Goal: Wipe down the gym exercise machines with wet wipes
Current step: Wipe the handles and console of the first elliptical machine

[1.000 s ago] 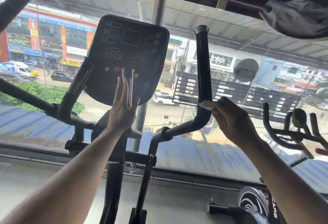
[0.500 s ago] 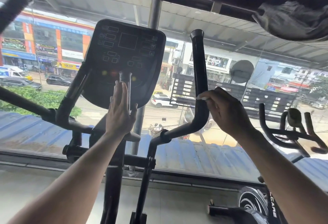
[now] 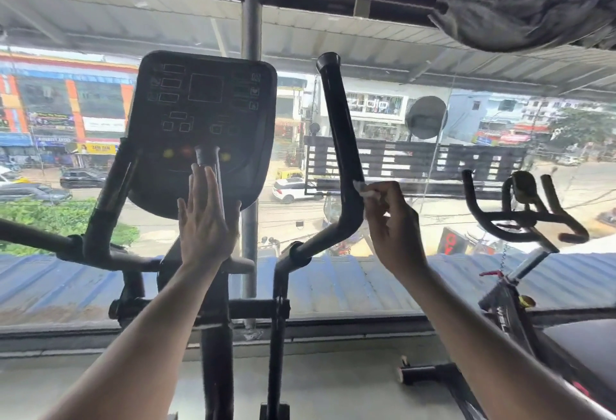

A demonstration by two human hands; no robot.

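I stand at an exercise machine [image 3: 213, 286] set against a big window [image 3: 383, 273], looking up at its dark console [image 3: 203, 126], whose display and buttons are faint and slightly blurred. My left hand [image 3: 205, 219] is flat and released, fingers straight and together, laid against the thin upright bar [image 3: 213, 173] just below the console; it grips nothing. My right hand [image 3: 395, 223] is clenched around a small white wet wipe [image 3: 363, 189], pinching it against the right handlebar [image 3: 343, 139] at the bend where the bar turns up toward its capped tip. Only a bit of the wipe shows past my fingers.

The left handlebar [image 3: 106, 199] slants up on the far side of my left arm, its top out of view. To the right stands an exercise bike [image 3: 520, 219] with curled black handles and white lettering on its frame, well apart from my machine. The floor [image 3: 333, 386] near me is pale grey and smooth, running to a low sill under the glass.

A grey cloth [image 3: 520, 16] hangs bunched at the upper right, near the ceiling. Beyond the glass lie a blue corrugated roof [image 3: 350, 286], a street with cars [image 3: 290, 189] and bright shopfronts [image 3: 66, 109], and green bushes on the left.
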